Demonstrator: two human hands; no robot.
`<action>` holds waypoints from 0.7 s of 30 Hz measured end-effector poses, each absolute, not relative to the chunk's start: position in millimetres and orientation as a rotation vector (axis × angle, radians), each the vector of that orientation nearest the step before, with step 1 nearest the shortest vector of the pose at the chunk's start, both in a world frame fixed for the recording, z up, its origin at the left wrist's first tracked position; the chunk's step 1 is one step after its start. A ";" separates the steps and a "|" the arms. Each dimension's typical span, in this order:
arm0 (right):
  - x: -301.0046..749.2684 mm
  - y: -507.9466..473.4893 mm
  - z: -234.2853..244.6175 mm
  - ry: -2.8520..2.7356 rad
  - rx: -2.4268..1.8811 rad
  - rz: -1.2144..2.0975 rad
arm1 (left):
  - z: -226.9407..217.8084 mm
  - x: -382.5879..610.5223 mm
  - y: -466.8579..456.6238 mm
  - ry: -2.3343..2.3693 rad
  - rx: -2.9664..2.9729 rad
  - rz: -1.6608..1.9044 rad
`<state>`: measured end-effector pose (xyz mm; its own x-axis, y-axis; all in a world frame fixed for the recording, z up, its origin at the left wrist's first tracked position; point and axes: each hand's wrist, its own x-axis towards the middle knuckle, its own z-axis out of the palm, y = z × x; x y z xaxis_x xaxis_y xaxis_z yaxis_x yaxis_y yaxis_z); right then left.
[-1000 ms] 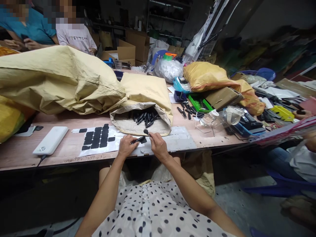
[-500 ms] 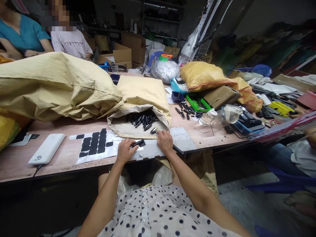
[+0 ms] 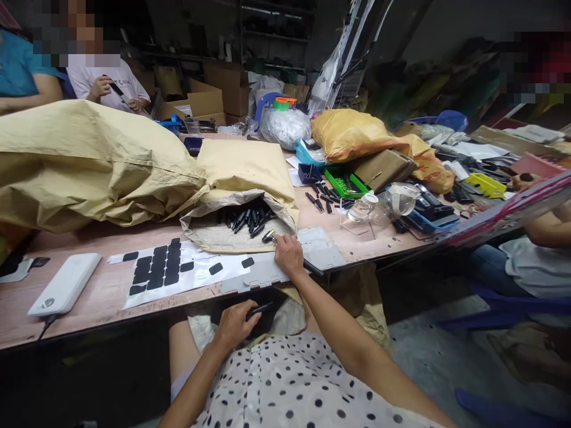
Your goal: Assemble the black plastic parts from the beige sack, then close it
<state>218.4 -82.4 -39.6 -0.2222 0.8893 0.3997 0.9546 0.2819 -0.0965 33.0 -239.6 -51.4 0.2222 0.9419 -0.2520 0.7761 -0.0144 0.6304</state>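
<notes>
In my left hand (image 3: 238, 324), below the table's front edge and over my lap, is a slim black pen-shaped piece (image 3: 261, 308), gripped by closed fingers. My right hand (image 3: 289, 254) rests at the table edge, wrapped round a small hammer. Its shiny head with a yellowish end (image 3: 269, 236) sticks out to the left, and its black handle (image 3: 313, 267) to the right. Under that hand lies a grey flat board (image 3: 265, 271). Just behind, an open-mouthed beige sack (image 3: 245, 166) holds several black pen-shaped pieces (image 3: 250, 220).
Left of my hands lies a white sheet with black rounded stickers (image 3: 158, 267), then a white power bank (image 3: 65, 284) with a cable. A large beige sack (image 3: 89, 160) lies behind. To the right are a green tray (image 3: 345, 182) and clear goggles (image 3: 363, 208). Co-workers sit around.
My left hand has drawn back from the board to below the table edge, carrying the black piece. My right hand stays on the hammer. A co-worker opposite has raised a dark object.
</notes>
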 end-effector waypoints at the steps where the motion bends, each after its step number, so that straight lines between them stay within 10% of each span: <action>1: 218.3 -82.1 -40.1 -2.180 -1.663 -0.243 | -59.0 34.1 -238.8 1.671 1.772 0.181; 10: 218.3 -80.5 -42.0 -2.169 -1.668 -0.246 | -91.6 28.9 -231.8 1.801 1.637 -0.240; 21: 217.1 -82.3 -39.6 -2.173 -1.684 -0.223 | 19.8 41.3 -149.1 1.382 1.732 0.463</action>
<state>217.1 -82.3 -39.6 -0.2087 0.8968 0.3901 0.9573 0.2689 -0.1058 41.3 -149.1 19.8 0.3204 0.9230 -0.2132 0.6085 -0.0280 0.7931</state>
